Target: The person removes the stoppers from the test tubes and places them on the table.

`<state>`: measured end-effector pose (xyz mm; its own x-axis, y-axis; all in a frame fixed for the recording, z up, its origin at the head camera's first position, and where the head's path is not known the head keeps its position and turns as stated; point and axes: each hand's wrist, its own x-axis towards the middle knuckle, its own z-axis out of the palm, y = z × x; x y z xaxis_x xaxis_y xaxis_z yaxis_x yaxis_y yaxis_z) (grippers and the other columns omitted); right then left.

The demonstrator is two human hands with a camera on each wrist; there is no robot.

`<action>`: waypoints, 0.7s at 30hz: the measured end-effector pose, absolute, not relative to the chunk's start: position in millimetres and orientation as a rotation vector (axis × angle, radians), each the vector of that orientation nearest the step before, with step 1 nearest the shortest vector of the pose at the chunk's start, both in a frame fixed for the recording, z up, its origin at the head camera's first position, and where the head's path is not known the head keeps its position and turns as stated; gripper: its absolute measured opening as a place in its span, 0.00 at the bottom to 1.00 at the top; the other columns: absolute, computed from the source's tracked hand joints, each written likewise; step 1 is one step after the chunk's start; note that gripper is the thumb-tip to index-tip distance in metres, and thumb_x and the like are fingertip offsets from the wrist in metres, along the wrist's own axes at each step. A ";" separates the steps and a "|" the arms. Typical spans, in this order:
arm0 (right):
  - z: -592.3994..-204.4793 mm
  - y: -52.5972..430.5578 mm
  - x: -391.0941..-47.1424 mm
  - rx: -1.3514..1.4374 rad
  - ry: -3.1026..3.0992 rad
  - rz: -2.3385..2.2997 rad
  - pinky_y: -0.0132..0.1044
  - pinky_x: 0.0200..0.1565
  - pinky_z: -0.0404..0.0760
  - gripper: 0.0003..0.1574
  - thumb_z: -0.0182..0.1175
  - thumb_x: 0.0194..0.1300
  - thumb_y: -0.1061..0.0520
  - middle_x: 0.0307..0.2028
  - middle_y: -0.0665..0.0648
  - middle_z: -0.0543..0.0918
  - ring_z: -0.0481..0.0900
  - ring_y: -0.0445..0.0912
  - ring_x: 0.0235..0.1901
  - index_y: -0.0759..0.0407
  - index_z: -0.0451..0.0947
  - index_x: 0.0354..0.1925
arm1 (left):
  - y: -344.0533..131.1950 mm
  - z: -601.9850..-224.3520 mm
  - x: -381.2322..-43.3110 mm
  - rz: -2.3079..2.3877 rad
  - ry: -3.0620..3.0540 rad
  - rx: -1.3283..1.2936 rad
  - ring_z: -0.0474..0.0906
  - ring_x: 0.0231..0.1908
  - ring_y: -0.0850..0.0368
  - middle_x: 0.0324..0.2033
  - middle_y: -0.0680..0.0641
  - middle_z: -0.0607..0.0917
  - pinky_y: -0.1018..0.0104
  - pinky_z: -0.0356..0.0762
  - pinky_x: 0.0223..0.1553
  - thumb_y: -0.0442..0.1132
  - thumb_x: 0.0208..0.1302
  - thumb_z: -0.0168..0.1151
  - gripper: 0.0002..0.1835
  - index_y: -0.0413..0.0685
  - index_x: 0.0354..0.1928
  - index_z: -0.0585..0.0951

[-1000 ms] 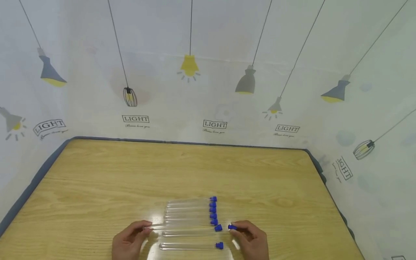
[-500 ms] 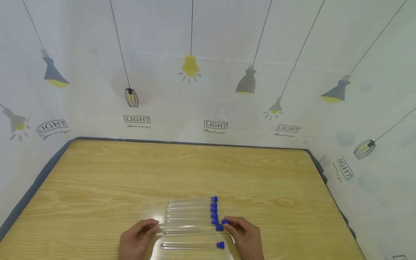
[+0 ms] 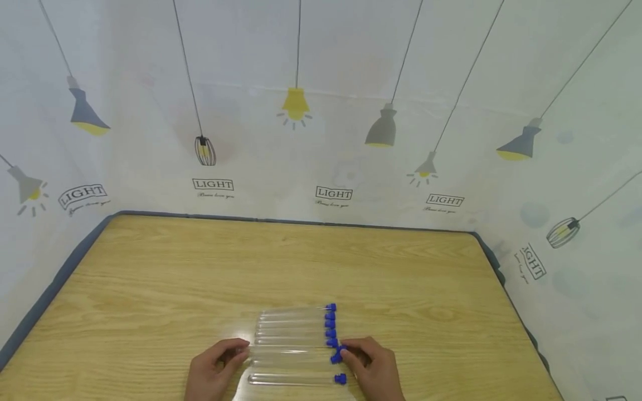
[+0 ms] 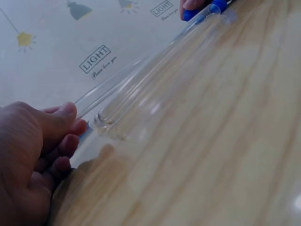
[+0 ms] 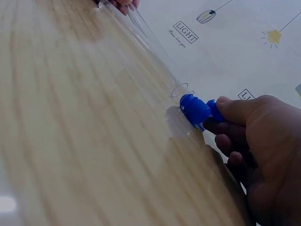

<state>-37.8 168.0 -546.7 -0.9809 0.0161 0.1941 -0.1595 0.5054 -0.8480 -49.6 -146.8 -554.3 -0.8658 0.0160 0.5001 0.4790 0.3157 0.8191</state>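
My left hand (image 3: 217, 368) pinches the closed left end of a clear test tube (image 4: 101, 96) between thumb and fingertips. At the tube's other end, my right hand (image 3: 375, 366) pinches a blue stopper (image 5: 216, 112) between thumb and forefinger. Another test tube (image 3: 288, 363) lies just in front, and its blue stopper (image 5: 194, 109) partly overlaps the held one in the right wrist view. Whether the held stopper sits in the tube's mouth, I cannot tell. Nearest my body lies a further stoppered test tube (image 3: 291, 380).
Behind the held tube, several test tubes (image 3: 291, 326) lie side by side, their blue stoppers (image 3: 330, 323) all to the right. The wooden table (image 3: 200, 262) has a dark blue edge (image 3: 256, 219). A pale curtain (image 3: 241, 100) printed with lamps surrounds its far sides.
My right hand has moved left with the blue stopper, up to the held tube's right end. My left hand has shifted slightly right with the tube. The head view has turned a little.
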 end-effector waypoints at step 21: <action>-547.1 165.7 -41.1 0.180 -2.624 1.383 0.33 0.38 0.77 0.09 0.68 0.58 0.46 0.34 0.35 0.81 0.76 0.36 0.37 0.41 0.85 0.39 | -143.4 -550.6 -50.0 -1.451 -2.218 -0.506 0.75 0.23 0.62 0.29 0.48 0.84 0.78 0.71 0.23 0.15 0.43 0.68 0.19 0.42 0.37 0.83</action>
<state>-41.1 165.7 -547.1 -0.9784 -0.0274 0.2050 -0.1846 0.5627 -0.8058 -50.0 -143.4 -550.6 -0.8366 0.0631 0.5442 0.5239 0.3825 0.7610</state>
